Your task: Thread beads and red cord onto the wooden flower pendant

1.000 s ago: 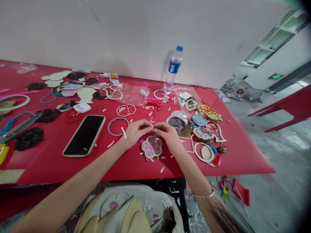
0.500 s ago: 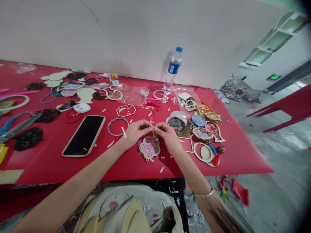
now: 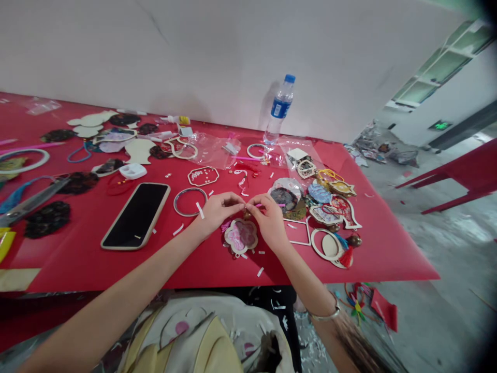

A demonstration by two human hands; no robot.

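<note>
My left hand (image 3: pixel 219 211) and my right hand (image 3: pixel 268 217) meet fingertip to fingertip above the table, both in a pinch. What lies between the fingertips is too small to make out. A small brownish-gold bead (image 3: pixel 247 214) shows just under them. Below it, toward me, lies a flower-shaped pendant (image 3: pixel 240 236) with a pale scalloped frame and a pink and white marbled middle. A bit of pink tassel (image 3: pixel 225 226) peeks out at its upper left. Beside my left hand lies a silvery ring (image 3: pixel 176 206), and a thin pale rectangular frame (image 3: pixel 309 238) is right of my right wrist.
A phone (image 3: pixel 136 216) lies left on the red table (image 3: pixel 194 269). Behind stands a water bottle (image 3: pixel 280 106) by the wall. Several ornaments (image 3: pixel 334 210) crowd the right; scissors (image 3: pixel 33 202) and dark patterned pieces (image 3: pixel 47 219) lie far left. Paper scraps are scattered about.
The fingertips stay together over the pendant, with my right hand's fingers slightly shifted. A pink stick shows more behind the right fingers. The whole view has shifted slightly.
</note>
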